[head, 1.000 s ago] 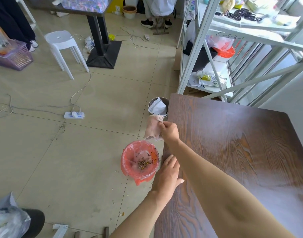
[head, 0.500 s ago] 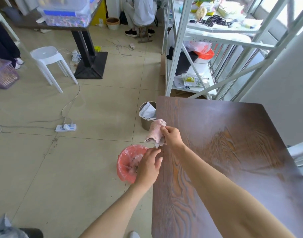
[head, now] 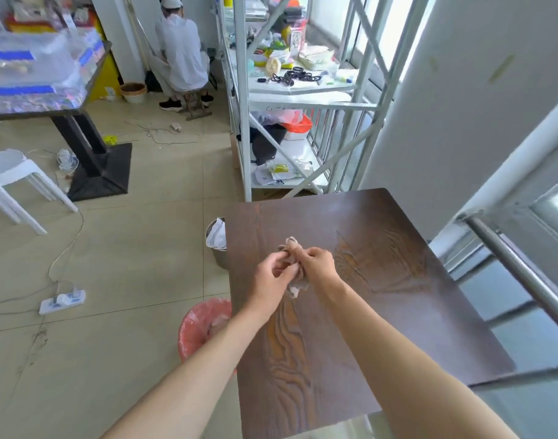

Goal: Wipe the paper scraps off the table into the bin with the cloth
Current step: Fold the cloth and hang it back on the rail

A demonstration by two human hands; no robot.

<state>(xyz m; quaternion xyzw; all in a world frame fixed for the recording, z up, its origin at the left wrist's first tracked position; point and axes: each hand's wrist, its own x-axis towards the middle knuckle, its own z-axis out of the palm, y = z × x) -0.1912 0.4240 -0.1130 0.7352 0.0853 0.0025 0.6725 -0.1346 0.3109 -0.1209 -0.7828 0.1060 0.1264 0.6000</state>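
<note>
Tiled floor runs left of a dark wood-grain table (head: 350, 327), whose top shows no paper scraps from the head view; glare and blur could hide small ones. Beside the table's left edge stands the bin with the red liner (head: 201, 324), partly hidden by the left forearm, with a grey metal bin (head: 216, 245) further along the same edge. Both hands meet above the tabletop: the left hand (head: 269, 275) pinches the pinkish cloth (head: 295, 270) with curled fingers, and the right hand (head: 317, 264) is closed around the same bunched cloth. Judgement: the cloth is being gathered or folded, and the wiping appears largely complete. To finish well, keep the bundle closed so trapped scraps do not fall, and shake it out directly over the red-lined bin. Background holds a white metal shelving rack (head: 290, 99), a white plastic stool (head: 11, 175), a power strip (head: 62, 301) with trailing cables, and a seated person in white (head: 181, 55).
</note>
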